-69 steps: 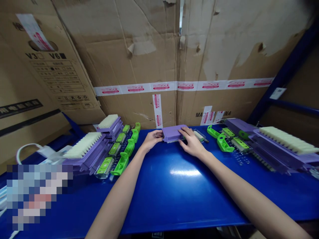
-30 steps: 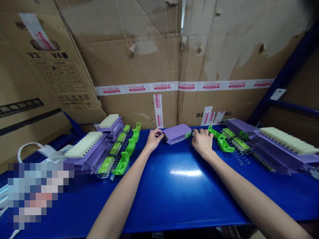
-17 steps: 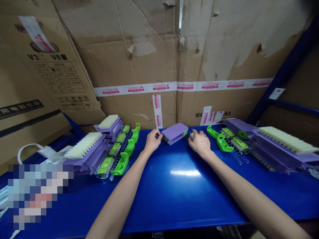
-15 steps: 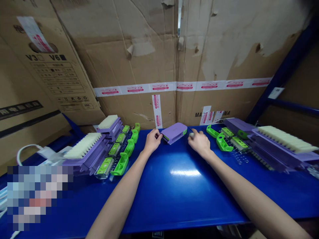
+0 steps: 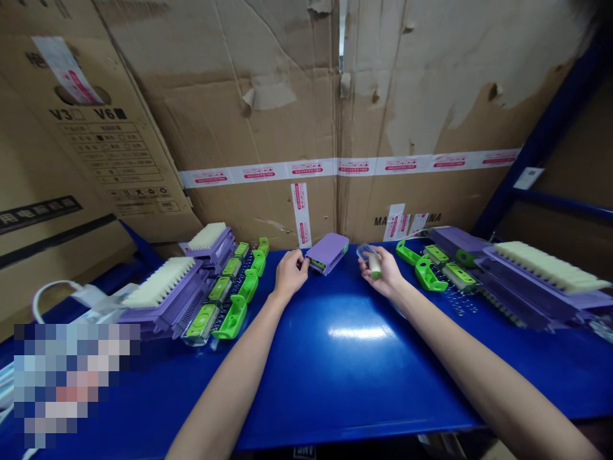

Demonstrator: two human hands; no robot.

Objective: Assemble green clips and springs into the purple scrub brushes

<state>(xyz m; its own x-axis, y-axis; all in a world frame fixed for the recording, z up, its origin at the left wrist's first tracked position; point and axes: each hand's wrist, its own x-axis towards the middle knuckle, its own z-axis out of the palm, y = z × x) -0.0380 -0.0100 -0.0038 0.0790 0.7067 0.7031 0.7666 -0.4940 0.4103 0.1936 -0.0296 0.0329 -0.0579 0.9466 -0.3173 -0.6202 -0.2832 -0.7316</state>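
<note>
My left hand [image 5: 290, 273] pinches the left end of a purple plastic housing [image 5: 328, 249], which shows a slotted side and green at its ends. The housing is tilted and sits just above or on the blue table. To its right, my right hand [image 5: 385, 273], palm turned up, grips a small clear plastic container [image 5: 375, 263] with a pale body and a green end. A clear rounded part stands out from its top left. My fingers cover some of this container, and a gap separates it from the housing.
Purple brush heads with cream bristles [image 5: 160, 281], clear-and-green boxes [image 5: 201, 321], green handle-like parts [image 5: 232, 317] and springs stand on the left. Similar purple parts [image 5: 527, 281], green pieces [image 5: 430, 275] and springs [image 5: 461, 301] lie right. Cardboard [image 5: 258, 128] walls the back.
My right hand has turned over from palm down to palm up, bringing the clear container into sight. The purple housing has shifted slightly left and tilted in my left hand.
</note>
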